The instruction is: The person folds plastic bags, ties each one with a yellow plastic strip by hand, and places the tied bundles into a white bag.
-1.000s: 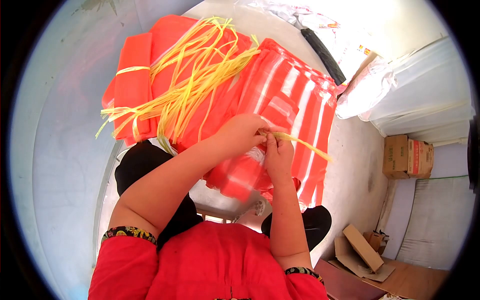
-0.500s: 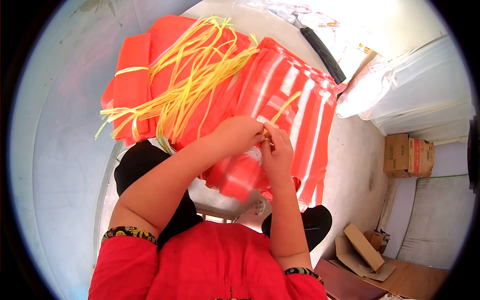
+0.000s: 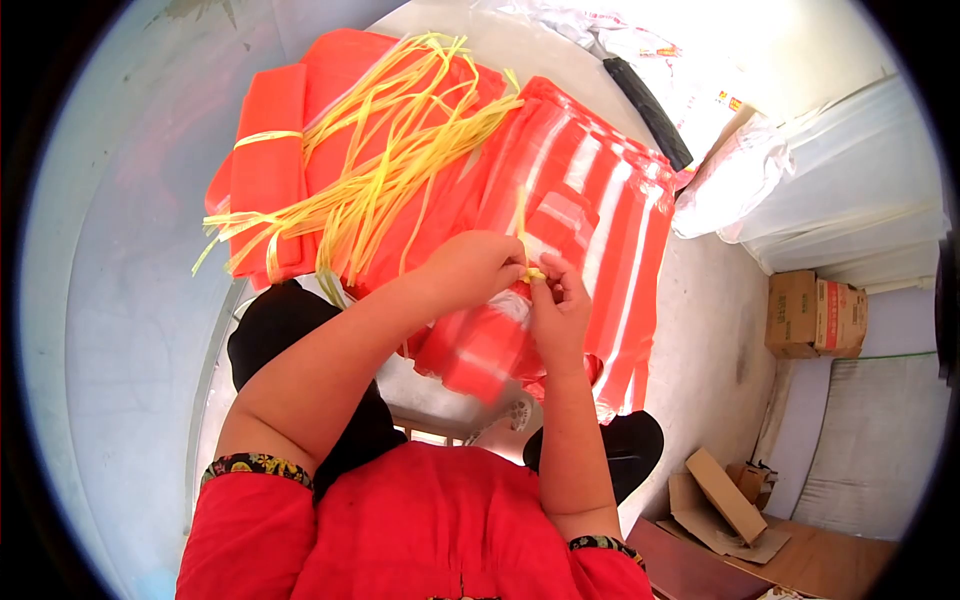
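Pinching the tie with the left hand over the striped stack, closer to its left edge. Thumbing it with the right hand too, can't tell if clamping tbh.

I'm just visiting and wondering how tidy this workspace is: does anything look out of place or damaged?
Nothing looks spilled or clearly damaged. The loose yellow ties look a bit messy, strewn unevenly across the red plastic sheeting. At lower right, cardboard sits askew, one piece slanting, like discarded packaging.
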Action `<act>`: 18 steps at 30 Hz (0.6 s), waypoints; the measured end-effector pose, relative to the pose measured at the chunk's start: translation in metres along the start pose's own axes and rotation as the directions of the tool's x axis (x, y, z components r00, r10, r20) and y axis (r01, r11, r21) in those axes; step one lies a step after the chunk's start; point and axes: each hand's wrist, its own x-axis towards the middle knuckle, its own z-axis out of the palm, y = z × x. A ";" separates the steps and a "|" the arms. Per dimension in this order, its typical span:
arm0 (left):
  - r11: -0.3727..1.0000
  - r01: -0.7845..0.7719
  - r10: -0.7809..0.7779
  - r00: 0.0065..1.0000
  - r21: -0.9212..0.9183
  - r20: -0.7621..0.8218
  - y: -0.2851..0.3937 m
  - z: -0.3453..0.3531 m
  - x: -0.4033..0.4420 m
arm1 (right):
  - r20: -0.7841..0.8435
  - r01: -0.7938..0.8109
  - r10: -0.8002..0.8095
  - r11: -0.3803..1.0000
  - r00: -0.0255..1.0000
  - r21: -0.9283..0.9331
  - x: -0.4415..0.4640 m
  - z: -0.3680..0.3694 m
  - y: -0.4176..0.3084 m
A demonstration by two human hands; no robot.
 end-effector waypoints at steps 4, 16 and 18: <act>0.999 0.047 -0.047 0.999 0.010 -0.026 -0.001 0.004 0.002 | 0.204 -0.190 0.125 0.921 0.971 0.341 0.006 -0.015 0.002; 0.983 0.078 -0.069 0.996 0.164 -0.063 -0.004 0.004 0.005 | 0.214 0.153 -0.170 0.984 0.962 0.091 0.002 -0.028 0.013; 0.951 0.102 -0.077 0.993 0.292 -0.095 -0.001 0.005 0.006 | 0.236 0.177 -0.179 0.984 0.955 0.027 0.001 -0.035 0.017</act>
